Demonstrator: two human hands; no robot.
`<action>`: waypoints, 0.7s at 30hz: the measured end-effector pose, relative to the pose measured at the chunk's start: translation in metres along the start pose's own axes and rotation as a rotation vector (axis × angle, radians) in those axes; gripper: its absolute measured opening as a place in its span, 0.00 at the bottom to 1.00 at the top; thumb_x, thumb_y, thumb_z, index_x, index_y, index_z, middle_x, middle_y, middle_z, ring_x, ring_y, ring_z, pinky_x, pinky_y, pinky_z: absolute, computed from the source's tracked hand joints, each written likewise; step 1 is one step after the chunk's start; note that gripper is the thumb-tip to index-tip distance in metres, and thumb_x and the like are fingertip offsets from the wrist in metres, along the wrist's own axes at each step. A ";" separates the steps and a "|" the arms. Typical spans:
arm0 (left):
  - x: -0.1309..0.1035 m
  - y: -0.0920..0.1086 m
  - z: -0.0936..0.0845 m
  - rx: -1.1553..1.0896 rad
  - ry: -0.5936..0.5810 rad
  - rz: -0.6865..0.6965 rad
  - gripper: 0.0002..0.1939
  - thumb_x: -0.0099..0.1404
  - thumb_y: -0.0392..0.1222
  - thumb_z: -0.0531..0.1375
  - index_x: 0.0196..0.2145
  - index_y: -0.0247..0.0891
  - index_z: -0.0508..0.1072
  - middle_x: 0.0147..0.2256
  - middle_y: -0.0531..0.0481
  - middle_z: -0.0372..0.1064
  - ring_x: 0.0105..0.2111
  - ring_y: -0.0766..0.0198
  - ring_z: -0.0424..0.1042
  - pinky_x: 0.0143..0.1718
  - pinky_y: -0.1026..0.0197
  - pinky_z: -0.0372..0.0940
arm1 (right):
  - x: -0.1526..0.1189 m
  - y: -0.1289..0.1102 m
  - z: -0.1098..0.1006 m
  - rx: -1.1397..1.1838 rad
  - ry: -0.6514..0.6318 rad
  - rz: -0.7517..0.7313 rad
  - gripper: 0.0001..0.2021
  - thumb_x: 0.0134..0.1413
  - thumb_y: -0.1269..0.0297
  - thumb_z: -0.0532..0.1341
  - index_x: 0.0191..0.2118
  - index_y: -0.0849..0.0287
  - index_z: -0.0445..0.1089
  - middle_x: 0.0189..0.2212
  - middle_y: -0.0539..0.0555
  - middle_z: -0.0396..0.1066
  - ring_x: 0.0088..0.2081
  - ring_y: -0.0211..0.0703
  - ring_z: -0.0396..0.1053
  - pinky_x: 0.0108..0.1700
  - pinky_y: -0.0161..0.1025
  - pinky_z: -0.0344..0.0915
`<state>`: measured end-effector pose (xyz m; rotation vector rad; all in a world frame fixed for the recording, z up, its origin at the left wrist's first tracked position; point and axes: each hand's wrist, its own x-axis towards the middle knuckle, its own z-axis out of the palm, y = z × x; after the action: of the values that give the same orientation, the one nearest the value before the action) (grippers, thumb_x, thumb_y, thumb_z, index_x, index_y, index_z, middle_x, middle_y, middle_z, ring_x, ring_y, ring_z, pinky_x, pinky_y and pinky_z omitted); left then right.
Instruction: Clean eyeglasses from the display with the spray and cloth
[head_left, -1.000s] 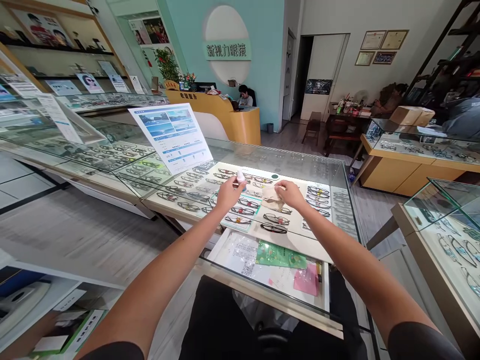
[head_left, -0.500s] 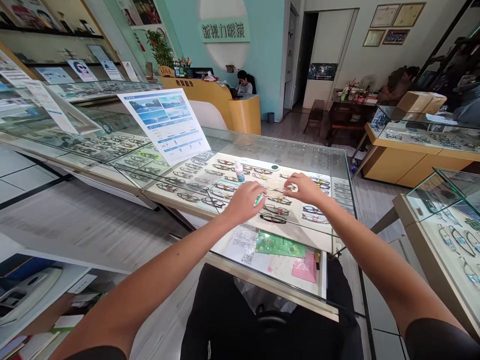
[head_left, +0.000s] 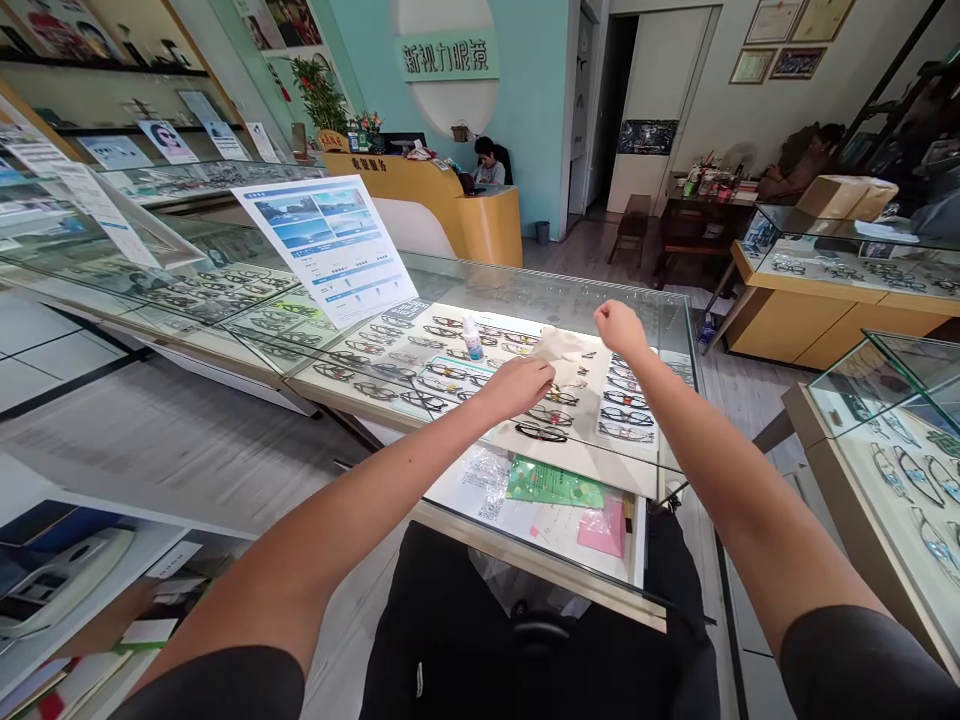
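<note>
Black short sleeves [head_left: 862, 650] and black trousers [head_left: 540, 640] are worn.

Reads "新视力眼镜" on green wall sign [head_left: 450, 55], twelve o'clock; reads "收银服务" on yellow desk [head_left: 491, 228], eleven o'clock.

One bottle [head_left: 472, 340], one cloth [head_left: 561, 346]; one green packet [head_left: 553, 483], one pink packet [head_left: 601, 530]; four framed certificates [head_left: 798, 64].

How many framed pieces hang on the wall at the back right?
4: the upper left frame, the upper right frame, the lower left frame and the lower right frame. Any hung higher would be out of view.
</note>
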<state>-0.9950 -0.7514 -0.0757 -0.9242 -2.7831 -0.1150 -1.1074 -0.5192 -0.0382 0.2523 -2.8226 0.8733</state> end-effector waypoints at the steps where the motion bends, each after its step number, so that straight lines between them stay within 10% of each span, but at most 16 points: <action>1: 0.000 -0.002 0.000 -0.013 -0.002 -0.013 0.10 0.75 0.36 0.56 0.43 0.38 0.78 0.43 0.40 0.79 0.46 0.49 0.77 0.47 0.51 0.65 | 0.004 0.005 -0.006 -0.012 0.028 0.037 0.13 0.75 0.63 0.52 0.49 0.58 0.75 0.50 0.62 0.78 0.45 0.51 0.73 0.48 0.44 0.66; 8: -0.030 -0.016 -0.021 -0.090 0.029 -0.067 0.08 0.70 0.37 0.56 0.39 0.41 0.76 0.43 0.38 0.79 0.46 0.45 0.77 0.54 0.44 0.65 | -0.025 0.093 -0.047 -0.174 0.056 0.144 0.16 0.71 0.56 0.59 0.52 0.63 0.75 0.57 0.70 0.73 0.58 0.63 0.69 0.61 0.56 0.65; 13: -0.062 0.061 -0.028 -0.364 -0.093 0.199 0.12 0.73 0.46 0.56 0.33 0.47 0.75 0.35 0.44 0.78 0.38 0.50 0.76 0.46 0.48 0.68 | -0.053 0.155 -0.056 -0.306 0.028 0.175 0.24 0.71 0.53 0.57 0.60 0.66 0.72 0.62 0.73 0.67 0.64 0.69 0.62 0.66 0.62 0.63; 17: -0.062 0.133 0.014 -0.457 -0.236 0.414 0.18 0.78 0.45 0.54 0.30 0.44 0.73 0.29 0.46 0.75 0.30 0.56 0.73 0.32 0.53 0.61 | -0.058 0.166 -0.040 -0.305 0.020 0.192 0.26 0.71 0.51 0.56 0.64 0.66 0.69 0.65 0.72 0.64 0.65 0.70 0.61 0.65 0.61 0.64; 21: -0.016 0.146 0.079 -0.301 -0.296 0.369 0.11 0.77 0.45 0.58 0.39 0.41 0.78 0.39 0.44 0.79 0.41 0.53 0.77 0.41 0.51 0.66 | -0.057 0.165 -0.024 -0.317 0.105 0.202 0.25 0.72 0.53 0.54 0.63 0.67 0.67 0.64 0.73 0.64 0.63 0.70 0.60 0.64 0.61 0.64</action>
<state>-0.9082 -0.6328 -0.1547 -1.6328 -2.8404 -0.3744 -1.0846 -0.3652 -0.1202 -0.1209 -2.8651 0.4432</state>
